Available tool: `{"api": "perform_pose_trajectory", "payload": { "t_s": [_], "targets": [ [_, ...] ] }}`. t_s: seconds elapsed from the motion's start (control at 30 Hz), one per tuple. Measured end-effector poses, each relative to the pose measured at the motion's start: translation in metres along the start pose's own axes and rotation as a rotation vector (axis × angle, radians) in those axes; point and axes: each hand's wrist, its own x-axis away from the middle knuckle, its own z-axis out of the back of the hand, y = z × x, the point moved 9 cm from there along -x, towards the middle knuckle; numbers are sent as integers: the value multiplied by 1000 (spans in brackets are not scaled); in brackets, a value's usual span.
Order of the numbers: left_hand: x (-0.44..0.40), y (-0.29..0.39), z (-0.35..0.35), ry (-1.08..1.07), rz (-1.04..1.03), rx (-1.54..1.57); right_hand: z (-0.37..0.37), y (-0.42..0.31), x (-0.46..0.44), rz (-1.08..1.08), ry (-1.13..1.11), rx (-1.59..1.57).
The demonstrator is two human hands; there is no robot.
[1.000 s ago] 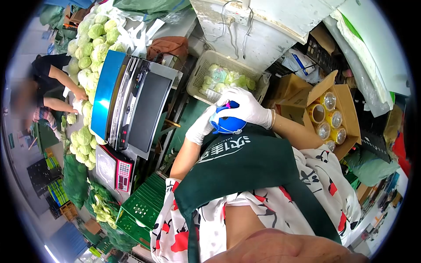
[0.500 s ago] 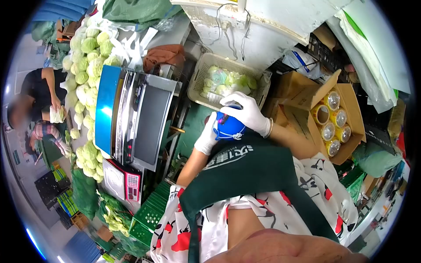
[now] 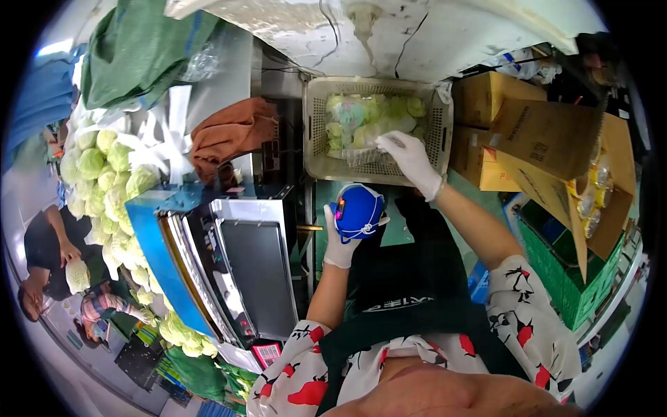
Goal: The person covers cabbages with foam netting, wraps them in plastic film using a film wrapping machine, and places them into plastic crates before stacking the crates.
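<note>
A rounded blue object (image 3: 358, 210) with white cord across its front and a small dark part with a pinkish light sits in my left hand (image 3: 339, 243). The gloved fingers curl around its left side and underside; its exact kind is unclear. My right hand (image 3: 415, 165), also in a white glove, is over the front right of a beige plastic crate (image 3: 318, 163). Its fingers reach left, apart, beside pale green vegetables (image 3: 379, 111) in clear wrapping. Whether the fingertips touch the wrapping cannot be made out.
A machine with a dark flat top (image 3: 257, 278) stands to the left, with heaped cabbages (image 3: 104, 167) beyond. A brown cloth (image 3: 233, 132) lies behind it. Cardboard boxes (image 3: 549, 135) and a green crate (image 3: 580, 295) stand at right. Two people are at far left.
My right hand has left the blue object and moved over the beige crate. My left hand still holds the object, now lower in view. The camera view has shifted.
</note>
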Motion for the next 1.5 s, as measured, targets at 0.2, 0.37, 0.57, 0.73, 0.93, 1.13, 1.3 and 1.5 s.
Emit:
{"api": "perform_pose_trajectory", "payload": {
  "t_s": [0.2,0.37,0.57,0.73,0.93,1.13,1.3,1.5],
  "targets": [
    [-44,26,94,-78,-57,185,-65,60,-95,124,-128,138],
    [-20,99,193,441,-323,121,-78,118,-149,42,-187,55],
    [-69,171,210,400,-479,293,-99,180,-201,176,-229,104],
    [-107,234,188,-15,-566,127,-97,136,-214,341,-190,255],
    [-152,299,176,-223,-648,150,-100,138,-257,384,-205,271],
    [-181,298,150,-374,-621,212,-127,150,-300,532,-222,266],
    [-198,307,134,-421,-782,207,-145,158,-323,597,-92,172],
    [-205,311,130,-458,-733,170,-152,161,-354,642,31,248]
  ]
}}
